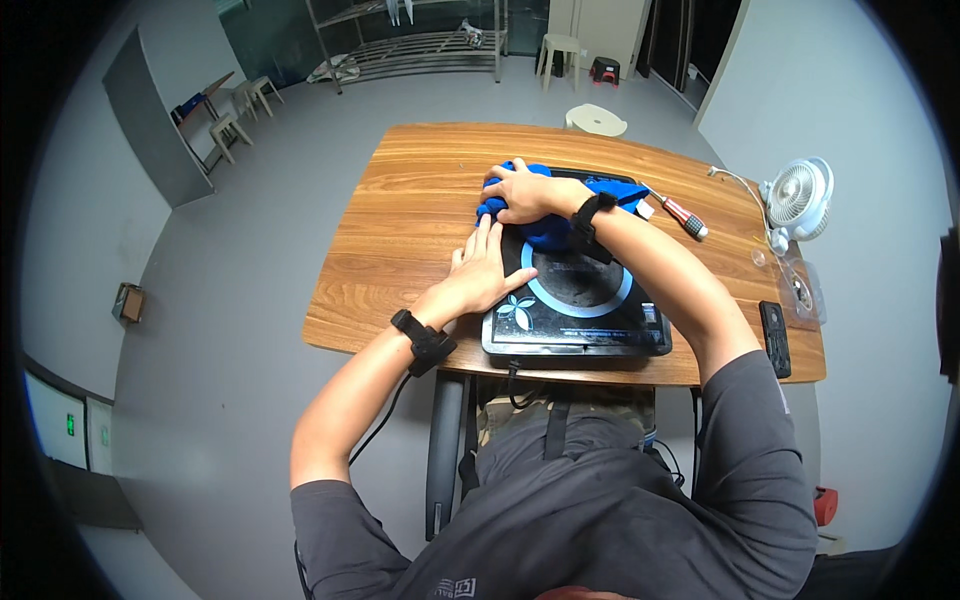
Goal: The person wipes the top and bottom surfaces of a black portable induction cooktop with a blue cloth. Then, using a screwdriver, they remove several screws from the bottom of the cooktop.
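Observation:
A black induction cooktop [580, 285] with a light blue ring and a flower mark lies at the table's near middle. My right hand [530, 192] is closed over a bunched blue cloth [546, 236] at the cooktop's far left corner. More of that cloth spreads to the right behind my wrist. My left hand [478, 272] rests on the cooktop's left edge, fingers stretched and thumb spread over the panel. Its fingertips come close to the cloth under my right hand; whether they touch it I cannot tell.
A screwdriver [686, 216] with a red-and-black handle lies right of the cooktop on the wooden table [380, 230]. Farther right are a small white fan [797, 197], a clear plastic box [812, 292] and a black handheld device [774, 340]. A cream stool [596, 120] stands beyond the far edge.

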The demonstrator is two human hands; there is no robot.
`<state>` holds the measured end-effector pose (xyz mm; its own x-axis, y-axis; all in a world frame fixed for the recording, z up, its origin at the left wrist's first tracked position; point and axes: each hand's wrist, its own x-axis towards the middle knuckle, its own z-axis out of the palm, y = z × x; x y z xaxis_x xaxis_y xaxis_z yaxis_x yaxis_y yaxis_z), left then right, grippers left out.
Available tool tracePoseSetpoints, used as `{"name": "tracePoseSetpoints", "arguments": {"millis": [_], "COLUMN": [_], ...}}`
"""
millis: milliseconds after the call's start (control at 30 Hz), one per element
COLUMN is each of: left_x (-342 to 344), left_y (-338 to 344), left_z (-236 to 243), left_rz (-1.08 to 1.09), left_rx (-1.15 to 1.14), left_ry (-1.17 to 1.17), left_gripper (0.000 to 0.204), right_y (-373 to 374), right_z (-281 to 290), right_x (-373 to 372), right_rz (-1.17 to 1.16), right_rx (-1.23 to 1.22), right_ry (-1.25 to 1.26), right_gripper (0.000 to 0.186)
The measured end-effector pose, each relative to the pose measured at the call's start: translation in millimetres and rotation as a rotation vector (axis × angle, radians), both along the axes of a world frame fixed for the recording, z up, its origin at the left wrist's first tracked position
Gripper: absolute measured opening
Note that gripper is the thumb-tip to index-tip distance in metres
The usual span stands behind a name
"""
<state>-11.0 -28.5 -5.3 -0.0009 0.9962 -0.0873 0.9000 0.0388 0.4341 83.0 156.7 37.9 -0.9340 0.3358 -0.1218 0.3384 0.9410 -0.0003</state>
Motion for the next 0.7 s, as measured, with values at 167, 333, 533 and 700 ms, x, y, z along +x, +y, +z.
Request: {"name": "tracePoseSetpoints", "arguments": {"millis": [167, 333, 533, 700], "left_x": [8, 1, -3, -4], "left_y": [-15, -63, -95, -89], "left_z": [7, 33, 45, 48], "left_rz": [-0.03, -0.259, -0.313, -0.289], "left_rx": [-0.032, -0.056, 0.015, 0.089], "left_ry": [0.039, 0.115, 0.123, 0.132], "left_gripper": [0.103, 0.105, 0.108, 0.107], "right_y": [5, 7, -6, -29], "right_z": [0, -12, -4, 10], "right_x": [-5, -5, -3, 8], "right_rz": [0.018, -0.029, -0.055, 0.024], "right_rx": [0.0, -0.003, -0.007, -0.039], "right_ry": [-0.004, 0.043, 0.037, 0.001], "right_gripper": [0.053, 0.05, 0.053, 0.05]}}
